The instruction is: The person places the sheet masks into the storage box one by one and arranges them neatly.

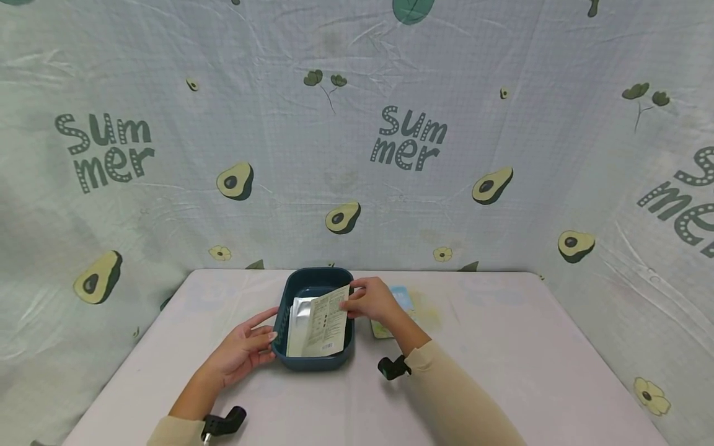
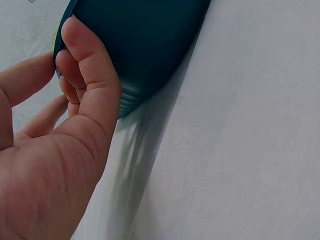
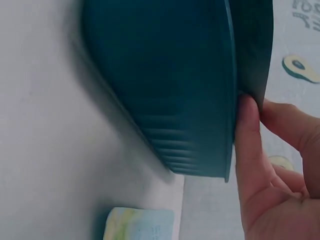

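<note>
Left hand set against the near-left wall of a dark teal tray, fingers curled round its rim in a steadying grip; seen close from the left wrist view, thumb and fingertips hooked on the edge, probably to keep the tray from sliding on the tabletop. Right hand over the tray's far-right rim, fingers pinching the upper corner of a printed packet, propped at a slant with its lower edge down inside the tray and its top leaning toward the right wall; likely held this way for seating it beside what already lies there. Under and left of it, a silvery foil pouch, also tilted inside the tray. From the right wrist view, only fingertips against the tray's rim, packet itself out of sight. Just right of the tray, partly hidden behind the right forearm, a pale blue and yellow packet flat on the tabletop, apart from the tray. Behind, an avocado-print cloth as backdrop.
</note>
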`<move>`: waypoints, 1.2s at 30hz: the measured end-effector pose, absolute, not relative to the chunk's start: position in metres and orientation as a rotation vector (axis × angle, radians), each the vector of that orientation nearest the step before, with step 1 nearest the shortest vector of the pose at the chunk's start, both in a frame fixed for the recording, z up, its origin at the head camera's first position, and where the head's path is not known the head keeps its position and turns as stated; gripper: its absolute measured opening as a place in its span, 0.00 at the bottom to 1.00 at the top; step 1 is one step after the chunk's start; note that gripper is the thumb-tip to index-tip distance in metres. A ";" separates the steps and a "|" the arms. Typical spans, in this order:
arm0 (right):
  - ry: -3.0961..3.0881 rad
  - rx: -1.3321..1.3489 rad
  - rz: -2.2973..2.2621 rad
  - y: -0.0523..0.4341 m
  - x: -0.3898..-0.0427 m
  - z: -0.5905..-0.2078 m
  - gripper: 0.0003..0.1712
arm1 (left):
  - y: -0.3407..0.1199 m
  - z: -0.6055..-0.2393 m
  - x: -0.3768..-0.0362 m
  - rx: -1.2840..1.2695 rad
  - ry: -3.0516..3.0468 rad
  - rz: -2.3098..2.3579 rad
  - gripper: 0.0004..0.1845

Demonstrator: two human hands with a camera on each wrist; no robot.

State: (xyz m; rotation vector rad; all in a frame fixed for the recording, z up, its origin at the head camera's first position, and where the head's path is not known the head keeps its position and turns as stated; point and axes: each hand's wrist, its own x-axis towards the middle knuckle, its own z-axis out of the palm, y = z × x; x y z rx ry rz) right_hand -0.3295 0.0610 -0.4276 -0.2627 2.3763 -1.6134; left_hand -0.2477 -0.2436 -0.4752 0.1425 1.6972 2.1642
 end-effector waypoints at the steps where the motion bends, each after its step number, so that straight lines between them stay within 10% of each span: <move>1: 2.388 -0.269 -1.601 0.060 -0.330 -0.428 0.38 | -0.244 -0.475 -0.247 0.139 1.697 2.164 0.41; 36: 2.476 -0.320 -1.680 0.097 -0.324 -0.442 0.24 | -0.245 -0.474 -0.246 0.144 1.685 2.160 0.42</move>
